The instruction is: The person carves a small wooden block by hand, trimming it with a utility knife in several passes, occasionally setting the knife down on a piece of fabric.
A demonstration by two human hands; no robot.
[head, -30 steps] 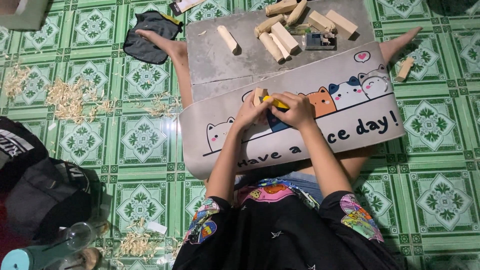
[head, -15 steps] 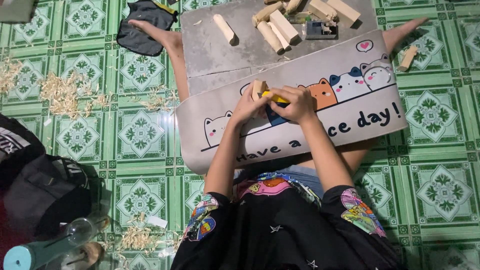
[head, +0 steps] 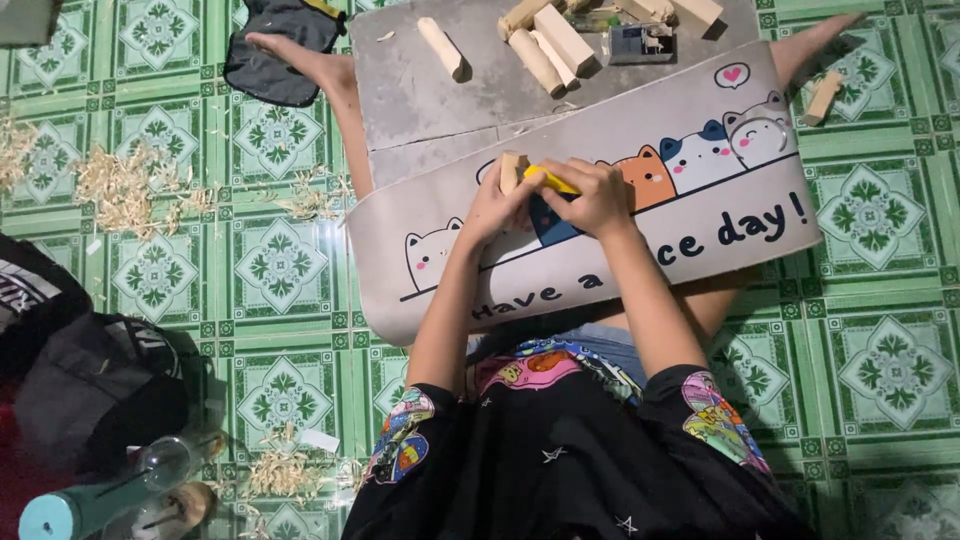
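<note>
Gripped tight, a wood block (head: 511, 170) sat in the left hand (head: 495, 205); the right hand (head: 590, 195) held a yellow knife (head: 548, 179) over the cat mat (head: 700, 215) on green floor tiles (head: 270, 265).

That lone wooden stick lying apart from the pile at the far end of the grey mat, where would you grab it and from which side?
Grip the lone wooden stick across its middle, coming straight down from above. It lies flat on the grey mat, slanted, with bare mat along both long sides, so fingers fit either side; the wood pile sits off to its right.
</note>
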